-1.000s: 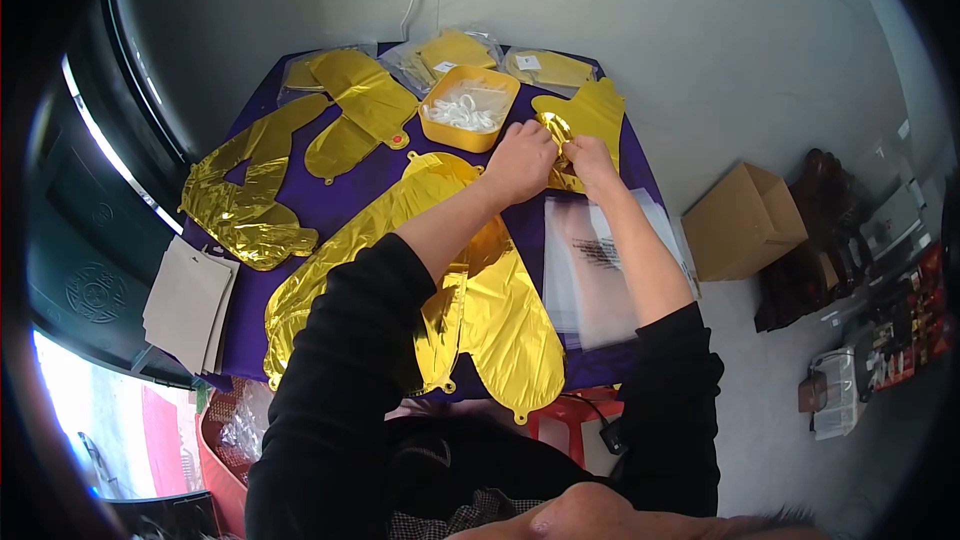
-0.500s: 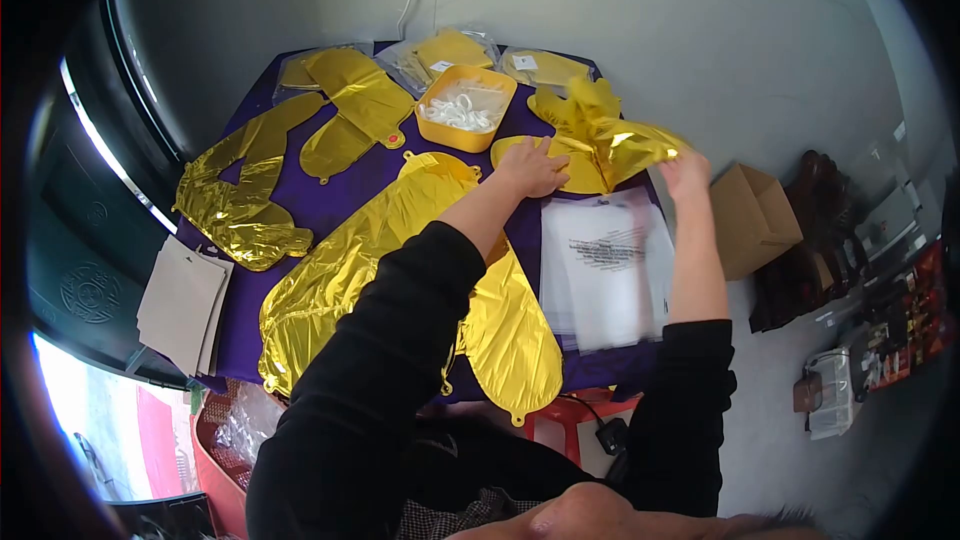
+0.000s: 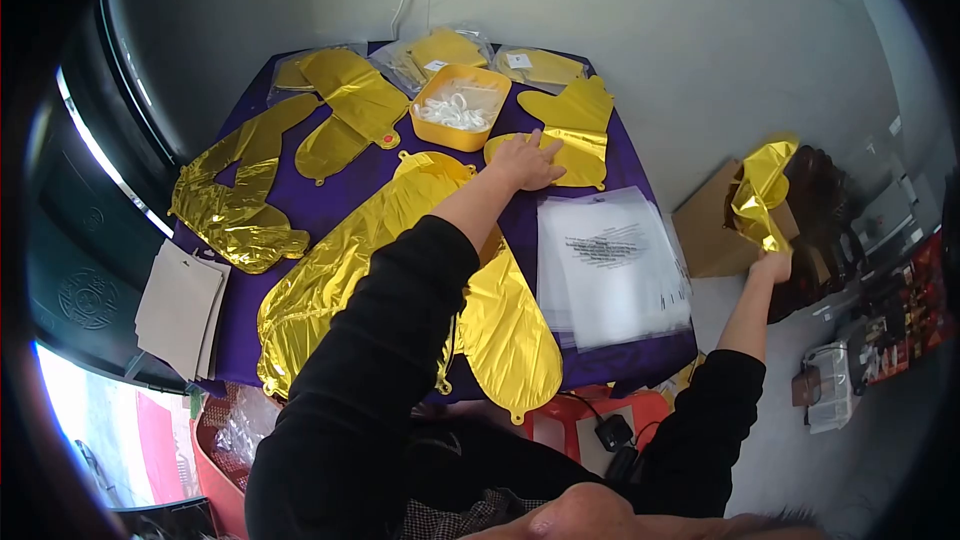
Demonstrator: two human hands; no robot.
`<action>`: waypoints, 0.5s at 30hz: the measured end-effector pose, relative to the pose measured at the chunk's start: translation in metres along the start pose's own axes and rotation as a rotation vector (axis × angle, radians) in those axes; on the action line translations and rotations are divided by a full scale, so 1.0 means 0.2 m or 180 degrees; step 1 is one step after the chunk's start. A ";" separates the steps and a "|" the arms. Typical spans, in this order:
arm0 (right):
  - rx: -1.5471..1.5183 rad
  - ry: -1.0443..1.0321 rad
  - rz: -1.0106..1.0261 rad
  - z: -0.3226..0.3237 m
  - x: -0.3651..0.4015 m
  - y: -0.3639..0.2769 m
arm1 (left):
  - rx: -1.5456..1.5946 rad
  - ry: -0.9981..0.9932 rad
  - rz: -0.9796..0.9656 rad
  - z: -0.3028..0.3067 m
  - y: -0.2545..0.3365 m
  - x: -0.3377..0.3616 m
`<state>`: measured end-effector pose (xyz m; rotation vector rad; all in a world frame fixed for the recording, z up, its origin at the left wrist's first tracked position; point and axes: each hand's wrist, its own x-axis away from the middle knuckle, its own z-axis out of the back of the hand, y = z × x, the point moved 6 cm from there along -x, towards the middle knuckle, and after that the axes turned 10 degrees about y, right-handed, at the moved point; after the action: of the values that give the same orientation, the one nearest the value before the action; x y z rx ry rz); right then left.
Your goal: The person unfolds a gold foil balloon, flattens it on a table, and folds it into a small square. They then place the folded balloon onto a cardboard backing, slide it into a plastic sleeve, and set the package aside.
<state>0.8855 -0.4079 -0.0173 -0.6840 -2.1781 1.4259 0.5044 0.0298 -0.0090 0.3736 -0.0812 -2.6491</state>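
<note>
My left hand [image 3: 528, 162] lies with fingers spread on a flat gold foil balloon [image 3: 580, 140] at the right back of the table. Off the table's right side, my right hand [image 3: 772, 266] grips the lower end of another gold foil balloon [image 3: 762, 190], which hangs crumpled in front of a cardboard box [image 3: 712, 230]. Beneath my left forearm is a large gold foil balloon [image 3: 330, 280]. A yellow tub [image 3: 455, 135] of white ribbon-like coils stands just left of my left hand.
Clear plastic bags [image 3: 615, 280] printed with text are stacked at the table's right. More flat foil balloons [image 3: 240, 180] cover the left side, near beige cards [image 3: 180, 305]. Bagged yellow packs [image 3: 540, 65] line the back. A red stool [image 3: 560, 430] stands below the front edge.
My right hand has carried its foil balloon off the table, rightward and down, to the cardboard box. The balloon under my left hand now lies flat. My left hand has barely moved.
</note>
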 end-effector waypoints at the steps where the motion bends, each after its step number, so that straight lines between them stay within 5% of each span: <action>1: 0.0028 -0.0511 0.0369 -0.11 0.06 -0.05 | 0.0236 0.0346 0.0061 0.02 -0.01 -0.01; 3: 0.0048 -0.1365 0.0976 -0.28 0.33 -0.16 | 0.0454 0.0676 0.0120 0.04 -0.04 -0.04; 5: 0.0078 -0.1937 0.1291 -0.36 0.85 -0.35 | 0.0062 0.0097 -0.1304 0.02 0.03 -0.08; 6: 0.0117 -0.2173 0.1361 -0.38 1.04 -0.42 | 0.0048 0.0093 -0.1297 0.09 0.07 -0.03; 8: 0.0525 -0.3203 0.1729 -0.42 1.33 -0.45 | 0.3352 -0.0647 0.1017 0.23 0.07 0.13; 10: 0.0444 -0.3839 0.1760 -0.36 1.68 -0.47 | 0.4149 -0.1033 0.1191 0.23 0.07 0.20; 12: 0.0380 -0.4537 0.2901 -0.12 2.05 -0.56 | 0.4946 -0.1429 0.1364 0.26 0.07 0.29; 14: -0.1005 -0.4548 0.4731 0.22 2.43 -0.71 | 0.5694 -0.2005 0.1154 0.34 0.12 0.44; 15: -0.0934 -0.4746 0.5164 0.38 2.54 -0.70 | 0.5934 -0.1648 0.1190 0.37 0.14 0.50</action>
<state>0.4226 -0.1939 0.1337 -2.4567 -2.7523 3.0941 0.4107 -0.0395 0.0417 0.1171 -2.4137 -1.4300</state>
